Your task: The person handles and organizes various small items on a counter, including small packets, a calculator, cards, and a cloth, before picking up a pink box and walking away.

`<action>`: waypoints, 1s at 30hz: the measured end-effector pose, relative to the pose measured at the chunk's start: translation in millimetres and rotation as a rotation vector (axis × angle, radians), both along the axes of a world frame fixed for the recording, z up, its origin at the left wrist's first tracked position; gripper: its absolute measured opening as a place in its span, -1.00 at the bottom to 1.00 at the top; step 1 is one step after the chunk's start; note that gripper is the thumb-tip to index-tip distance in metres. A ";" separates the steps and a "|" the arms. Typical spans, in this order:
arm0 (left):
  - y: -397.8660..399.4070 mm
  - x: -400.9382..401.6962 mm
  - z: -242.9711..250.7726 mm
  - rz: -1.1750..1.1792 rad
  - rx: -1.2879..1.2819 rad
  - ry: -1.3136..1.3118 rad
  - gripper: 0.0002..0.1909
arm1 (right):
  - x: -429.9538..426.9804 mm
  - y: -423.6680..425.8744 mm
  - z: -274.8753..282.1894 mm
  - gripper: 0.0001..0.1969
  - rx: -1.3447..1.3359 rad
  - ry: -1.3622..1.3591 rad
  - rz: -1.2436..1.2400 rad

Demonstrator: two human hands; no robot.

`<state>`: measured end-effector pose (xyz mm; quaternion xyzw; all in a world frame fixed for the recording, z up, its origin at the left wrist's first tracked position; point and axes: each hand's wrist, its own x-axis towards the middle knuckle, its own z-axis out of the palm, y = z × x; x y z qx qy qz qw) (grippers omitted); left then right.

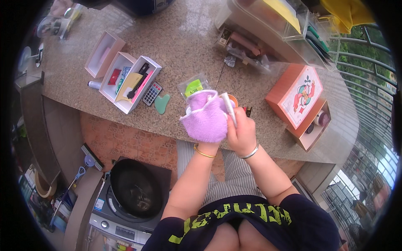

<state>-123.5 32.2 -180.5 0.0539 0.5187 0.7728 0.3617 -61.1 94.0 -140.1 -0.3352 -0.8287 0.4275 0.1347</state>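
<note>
A fluffy purple cloth [205, 124] with white edging wraps my left hand, hiding the fingers; only the wrist [209, 147] with a gold-coloured bracelet shows below it. My right hand [245, 131] grips a slim white tube [229, 106], held upright against the cloth's right side. Partly behind the tube is a round orange-rimmed item [233, 99]. Just past the cloth lies a clear plastic packet [204, 82] with a bright green insert [193, 87]. A green gua sha stone [161, 104] and a small remote control [152, 93] rest to the left on the stone countertop [185, 56].
Left stand open boxes [138, 83] holding pens and small items. On the right are an orange patterned box [296, 94] and an open box with jars [314, 125]. Clear plastic containers [267, 34] stand at the back. Below left, a black wok [136, 188] sits atop a washing machine [122, 230].
</note>
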 end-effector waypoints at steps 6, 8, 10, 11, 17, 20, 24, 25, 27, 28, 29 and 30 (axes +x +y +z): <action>0.5 -9.9 27.2 -0.243 -0.177 0.013 -0.61 | -4.0 28.8 6.5 -0.88 -0.204 0.061 -0.224; 0.4 -11.0 28.3 -0.219 -0.091 -0.209 -0.62 | -6.3 30.1 6.6 -0.88 -0.239 0.076 -0.168; 1.3 -13.0 22.5 -0.251 -0.167 -0.136 -0.68 | -9.2 28.6 11.0 -0.88 -0.361 0.067 -0.101; 1.3 -13.3 17.8 -0.262 -0.192 -0.111 -0.70 | -9.5 24.8 11.8 -0.88 -0.360 0.066 -0.100; -3.1 -23.4 7.9 -0.177 -0.176 -0.033 -0.71 | -1.8 31.9 18.7 -0.79 -0.607 0.133 -0.094; 1.9 -36.6 24.8 -0.251 0.013 -0.341 -0.72 | -17.1 49.8 22.1 -0.74 -0.633 0.266 -0.122; 10.5 -35.0 24.8 -0.313 -0.161 0.172 -0.72 | -25.5 55.6 8.1 -0.76 -0.945 0.345 -0.076; 9.5 -35.9 21.6 -0.312 -0.159 0.175 -0.72 | -27.2 55.0 6.2 -0.76 -0.943 0.348 -0.074; 6.7 -37.3 16.9 -0.279 -0.222 0.323 -0.74 | -32.5 50.9 3.6 -0.78 -0.728 0.472 -0.238; 4.8 -37.5 14.7 -0.263 -0.254 0.395 -0.74 | -36.4 51.7 2.7 -0.81 -0.778 0.555 -0.312; 3.3 -37.8 13.0 -0.246 -0.286 0.466 -0.75 | -38.7 52.1 5.5 -0.83 -0.837 0.622 -0.429; 4.2 -41.7 15.3 -0.238 -0.302 0.503 -0.75 | -36.2 55.7 4.4 -0.84 -0.882 0.643 -0.441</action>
